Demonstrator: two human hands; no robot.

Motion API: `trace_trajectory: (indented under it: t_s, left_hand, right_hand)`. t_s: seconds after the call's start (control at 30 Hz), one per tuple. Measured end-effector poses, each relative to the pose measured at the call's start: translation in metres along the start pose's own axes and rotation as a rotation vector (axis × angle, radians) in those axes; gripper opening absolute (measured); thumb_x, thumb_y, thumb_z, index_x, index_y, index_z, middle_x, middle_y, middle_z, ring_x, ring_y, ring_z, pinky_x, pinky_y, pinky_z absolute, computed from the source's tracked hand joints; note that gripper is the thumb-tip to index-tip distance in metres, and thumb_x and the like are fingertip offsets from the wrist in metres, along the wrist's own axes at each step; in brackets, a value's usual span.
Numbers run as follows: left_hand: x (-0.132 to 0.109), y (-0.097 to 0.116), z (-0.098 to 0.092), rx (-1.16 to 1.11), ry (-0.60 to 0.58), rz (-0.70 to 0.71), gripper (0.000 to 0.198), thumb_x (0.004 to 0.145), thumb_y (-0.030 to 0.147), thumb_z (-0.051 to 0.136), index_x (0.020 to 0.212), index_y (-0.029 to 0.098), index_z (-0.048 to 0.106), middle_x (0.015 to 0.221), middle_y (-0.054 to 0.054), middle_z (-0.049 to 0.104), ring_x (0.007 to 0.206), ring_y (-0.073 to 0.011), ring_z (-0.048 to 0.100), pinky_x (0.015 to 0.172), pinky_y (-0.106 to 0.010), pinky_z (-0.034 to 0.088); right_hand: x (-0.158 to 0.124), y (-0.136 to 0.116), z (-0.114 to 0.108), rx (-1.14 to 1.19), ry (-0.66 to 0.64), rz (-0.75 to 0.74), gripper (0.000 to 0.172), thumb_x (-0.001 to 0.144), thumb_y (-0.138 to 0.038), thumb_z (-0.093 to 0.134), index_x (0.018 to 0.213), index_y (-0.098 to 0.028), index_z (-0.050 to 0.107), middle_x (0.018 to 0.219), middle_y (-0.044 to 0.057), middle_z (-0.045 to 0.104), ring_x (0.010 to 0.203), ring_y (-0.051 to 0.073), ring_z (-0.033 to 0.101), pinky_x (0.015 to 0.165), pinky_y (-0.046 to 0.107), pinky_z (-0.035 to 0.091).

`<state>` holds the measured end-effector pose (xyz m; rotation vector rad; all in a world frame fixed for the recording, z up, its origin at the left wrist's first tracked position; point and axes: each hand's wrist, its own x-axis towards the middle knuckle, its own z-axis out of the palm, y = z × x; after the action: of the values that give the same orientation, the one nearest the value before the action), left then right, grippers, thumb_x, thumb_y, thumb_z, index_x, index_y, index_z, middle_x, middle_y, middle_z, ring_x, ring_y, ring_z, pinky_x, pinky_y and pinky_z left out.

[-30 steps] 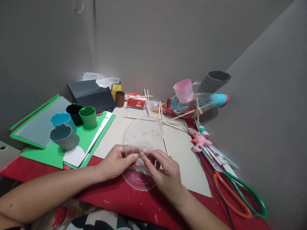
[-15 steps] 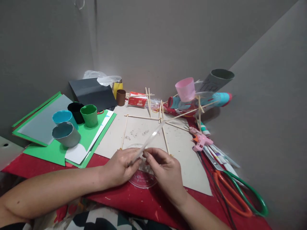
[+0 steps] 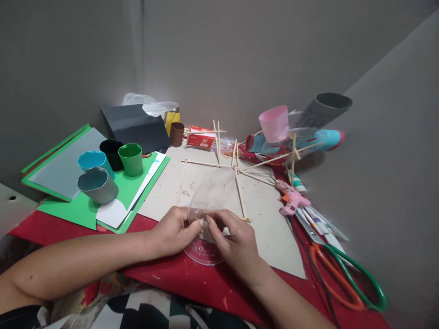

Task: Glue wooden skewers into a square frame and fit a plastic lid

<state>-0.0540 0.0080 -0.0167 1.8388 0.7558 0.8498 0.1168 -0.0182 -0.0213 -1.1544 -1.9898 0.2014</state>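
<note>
A thin, clear plastic disc [image 3: 214, 192] is tilted up between my hands, above the near edge of a grey board. My left hand [image 3: 176, 230] grips its lower left rim with the thumb on top. My right hand [image 3: 236, 237] pinches at the disc's near edge, thumb against forefinger; whether anything small is in that pinch I cannot make out. Below my hands another clear round piece [image 3: 206, 253] lies partly on the red cloth, partly covered by my fingers. Just beyond, a frame of thin wooden sticks [image 3: 209, 164] rests on the grey board [image 3: 277, 242].
Paper cups, including a grey one [image 3: 98, 186] and a green one [image 3: 131, 160], stand on green sheets at left. At right lie a pink glue gun [image 3: 294, 198], large scissors [image 3: 338, 278] and markers. A pink cup [image 3: 274, 124] and grey tube [image 3: 324, 109] rise behind.
The clear disc has turned from nearly edge-on to showing its broad face. Both hands stay together at its near rim. The whole view has shifted slightly.
</note>
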Motion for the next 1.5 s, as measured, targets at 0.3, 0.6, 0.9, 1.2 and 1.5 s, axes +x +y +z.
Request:
trace_trajectory:
  t_s: [0.3,0.6,0.9,1.2,1.5]
  left_hand:
    - [-0.001,-0.002,0.000,0.134,0.042,0.103,0.026,0.090,0.016,0.042,0.072,0.013,0.060,0.067,0.001,0.056,0.062,-0.0095,0.052,0.063,-0.022,0.042]
    - [-0.002,-0.010,0.002,0.339,0.097,0.320,0.021,0.092,0.016,0.042,0.088,0.016,0.062,0.080,-0.003,0.064,0.075,-0.0135,0.060,0.071,-0.025,0.049]
    - [-0.003,-0.011,0.000,0.360,0.078,0.357,0.018,0.092,0.016,0.042,0.097,0.016,0.059,0.086,-0.005,0.066,0.080,-0.0149,0.062,0.074,-0.026,0.050]
    - [-0.003,-0.007,0.000,0.382,-0.006,0.228,0.019,0.091,0.018,0.041,0.081,0.016,0.057,0.072,-0.002,0.061,0.067,-0.0139,0.058,0.064,-0.024,0.044]
    - [0.000,0.005,-0.002,-0.084,-0.034,-0.009,0.032,0.093,0.025,0.038,0.068,0.014,0.056,0.064,-0.001,0.059,0.060,-0.0108,0.055,0.062,-0.022,0.046]
  right_hand:
    - [0.001,-0.002,0.002,0.241,-0.044,0.310,0.012,0.090,-0.022,0.052,0.079,-0.018,0.055,0.065,-0.002,0.053,0.056,0.011,0.049,0.054,0.022,0.040]
    - [0.005,-0.007,0.003,0.620,-0.051,0.658,0.017,0.085,-0.033,0.056,0.075,-0.019,0.052,0.054,-0.007,0.042,0.043,0.008,0.035,0.040,0.020,0.031]
    - [-0.004,0.004,0.004,-0.029,-0.138,0.098,0.014,0.093,-0.020,0.042,0.086,-0.017,0.054,0.064,0.000,0.058,0.053,0.012,0.054,0.054,0.023,0.039]
    - [-0.001,0.004,0.001,-0.272,-0.154,-0.095,0.024,0.091,-0.020,0.044,0.070,-0.019,0.055,0.056,0.001,0.058,0.050,0.014,0.054,0.052,0.024,0.035]
    - [0.002,-0.006,-0.002,-0.405,-0.133,-0.039,0.028,0.091,-0.023,0.046,0.064,-0.020,0.051,0.055,-0.001,0.058,0.049,0.011,0.051,0.053,0.025,0.028]
